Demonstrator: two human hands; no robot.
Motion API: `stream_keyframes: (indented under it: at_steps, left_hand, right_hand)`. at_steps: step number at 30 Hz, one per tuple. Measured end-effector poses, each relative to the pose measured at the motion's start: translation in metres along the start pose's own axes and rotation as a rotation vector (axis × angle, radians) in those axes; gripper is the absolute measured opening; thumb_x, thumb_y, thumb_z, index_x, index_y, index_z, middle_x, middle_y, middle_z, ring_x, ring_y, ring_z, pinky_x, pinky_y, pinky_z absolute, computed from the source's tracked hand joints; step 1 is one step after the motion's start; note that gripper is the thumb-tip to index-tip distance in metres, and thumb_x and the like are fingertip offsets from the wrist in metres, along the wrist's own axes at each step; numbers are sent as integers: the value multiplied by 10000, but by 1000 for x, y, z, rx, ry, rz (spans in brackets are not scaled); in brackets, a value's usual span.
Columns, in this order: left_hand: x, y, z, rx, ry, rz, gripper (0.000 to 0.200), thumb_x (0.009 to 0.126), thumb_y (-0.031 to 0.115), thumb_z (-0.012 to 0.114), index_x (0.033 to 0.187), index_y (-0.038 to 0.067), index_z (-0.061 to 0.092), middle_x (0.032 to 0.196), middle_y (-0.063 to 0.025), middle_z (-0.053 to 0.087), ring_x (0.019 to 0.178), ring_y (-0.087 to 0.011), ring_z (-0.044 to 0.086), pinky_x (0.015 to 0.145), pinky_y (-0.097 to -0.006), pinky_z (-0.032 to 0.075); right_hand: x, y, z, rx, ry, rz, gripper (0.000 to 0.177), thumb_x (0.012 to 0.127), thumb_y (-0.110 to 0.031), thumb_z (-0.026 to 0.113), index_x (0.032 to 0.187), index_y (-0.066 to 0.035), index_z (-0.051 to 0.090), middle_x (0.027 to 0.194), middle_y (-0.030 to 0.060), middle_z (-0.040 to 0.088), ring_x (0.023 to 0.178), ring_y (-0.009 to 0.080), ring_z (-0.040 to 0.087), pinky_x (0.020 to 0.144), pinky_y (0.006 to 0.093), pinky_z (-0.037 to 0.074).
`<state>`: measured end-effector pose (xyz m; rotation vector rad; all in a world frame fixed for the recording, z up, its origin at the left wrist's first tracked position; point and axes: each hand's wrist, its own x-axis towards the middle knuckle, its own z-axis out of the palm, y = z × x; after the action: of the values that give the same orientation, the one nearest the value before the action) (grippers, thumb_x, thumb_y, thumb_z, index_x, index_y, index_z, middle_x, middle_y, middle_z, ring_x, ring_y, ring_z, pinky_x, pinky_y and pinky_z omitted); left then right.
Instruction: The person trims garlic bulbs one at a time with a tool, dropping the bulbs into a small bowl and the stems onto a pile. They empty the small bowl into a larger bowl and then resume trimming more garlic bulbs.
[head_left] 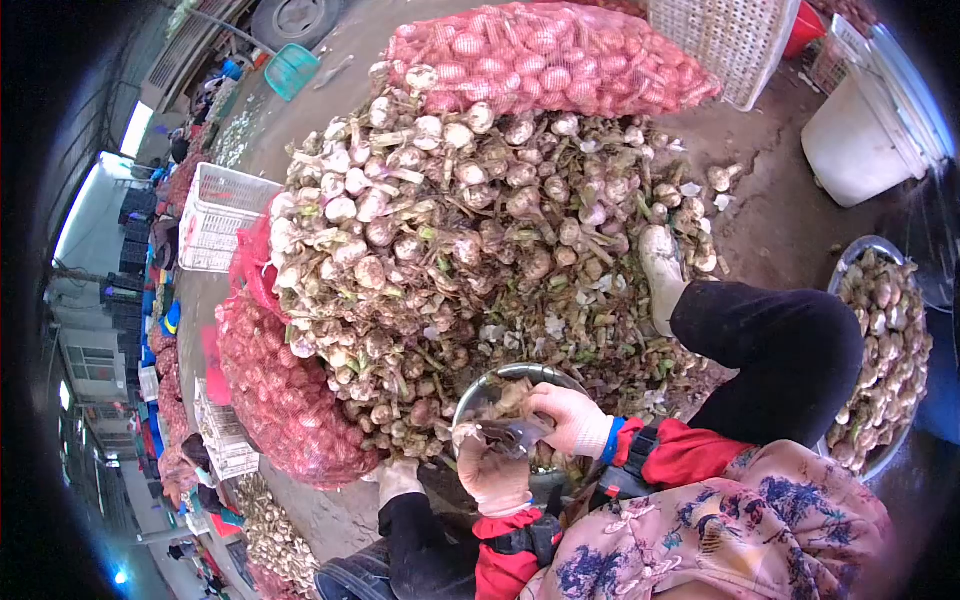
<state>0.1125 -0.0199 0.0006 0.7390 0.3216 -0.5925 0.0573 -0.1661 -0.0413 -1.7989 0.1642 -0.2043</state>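
Both hands, in pale gloves, are over a metal bowl (470,398) standing at the pile's near edge. My left hand (492,480) is closed around a garlic bulb (466,434), partly hidden by the fingers. My right hand (572,418) is closed at a shiny metal cutting tool (518,436), whose blade lies between the two hands. The tool's exact kind is hard to make out. Brownish garlic stalks (508,400) show beside the right fingertips, over the bowl. Beyond the bowl spreads a large heap of garlic (450,220) with stalks and roots.
Full red mesh sacks lie behind (550,60) and left (280,390) of the heap. White crates (225,215), a white bucket (860,140) and a basin of garlic (880,350) stand around. My feet (660,270) flank the heap. Other people are far left.
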Motion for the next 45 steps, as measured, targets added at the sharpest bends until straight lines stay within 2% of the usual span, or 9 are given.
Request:
stream_keyframes:
  at_steps: [7, 11, 13, 17, 23, 33, 37, 39, 45]
  left_hand:
    - [-16, -7, 41, -63, 11, -42, 301, 809, 154, 651, 1071, 33, 563, 969, -28, 623, 827, -152, 585, 748, -297, 464]
    - [22, -2, -63, 1346, 53, 69, 515, 795, 22, 663, 1255, -8, 434, 1065, -75, 578, 928, -176, 575, 867, -289, 467]
    - [45, -15, -32, 1635, 15, 334, 539, 797, 48, 650, 1280, -41, 430, 1104, -72, 583, 971, -159, 533, 854, -286, 440]
    - [146, -52, 22, 1135, 63, 68, 460, 839, 125, 621, 1244, -62, 509, 1171, -138, 607, 938, -179, 585, 834, -281, 450]
    - [245, -136, 54, 2369, -151, -116, 478, 746, 378, 647, 1075, 32, 633, 1007, -202, 660, 957, -370, 623, 813, -395, 479]
    - [169, -54, 25, 922, -120, -241, 388, 809, 15, 631, 1178, -30, 520, 1000, -70, 621, 851, -166, 593, 755, -285, 483]
    - [113, -19, 11, 1276, -305, 21, 594, 669, -11, 666, 1233, 3, 480, 1027, -45, 603, 862, -144, 568, 773, -284, 469]
    - [82, -10, 33, 1425, -388, -170, 716, 678, 20, 702, 1322, 8, 390, 1155, -95, 580, 1073, -177, 556, 904, -309, 458]
    - [26, 3, 6, 1206, -139, 78, 696, 634, 15, 741, 1252, 21, 421, 1093, -82, 592, 965, -169, 592, 853, -302, 487]
  right_hand:
    - [-11, 105, -6, 47, 216, 987, 429, 673, -145, 609, 1098, -89, 617, 1050, 175, 644, 978, 329, 617, 841, 362, 483]
    - [-2, 118, -5, 237, 488, 889, 456, 650, -147, 608, 1095, -49, 614, 997, 179, 656, 974, 308, 623, 856, 339, 479]
    - [2, 103, -10, 379, 561, 824, 420, 646, -161, 629, 1033, 1, 605, 971, 158, 663, 930, 281, 633, 849, 317, 474]
    - [10, 97, -14, 482, 641, 806, 340, 682, -79, 625, 1006, 17, 588, 934, 101, 667, 863, 184, 631, 804, 273, 472]
    - [20, 97, -25, 652, 754, 889, 256, 713, -33, 645, 959, -9, 578, 856, 51, 646, 769, 142, 603, 704, 258, 475]
    - [32, 84, -27, 760, 992, 602, 314, 799, -109, 666, 1096, -27, 609, 921, 44, 645, 781, 116, 574, 747, 263, 470]
    - [36, 36, -54, 1051, 464, 472, 327, 808, -103, 660, 1120, -27, 598, 962, 51, 658, 804, 119, 599, 770, 265, 482]
    - [31, 3, -59, 900, 151, 553, 316, 815, -107, 664, 1115, -33, 596, 915, 30, 656, 804, 112, 602, 752, 271, 493]
    - [5, 4, -27, 893, -28, 347, 288, 778, -36, 705, 1054, -26, 621, 1032, 25, 627, 931, 106, 570, 839, 252, 462]
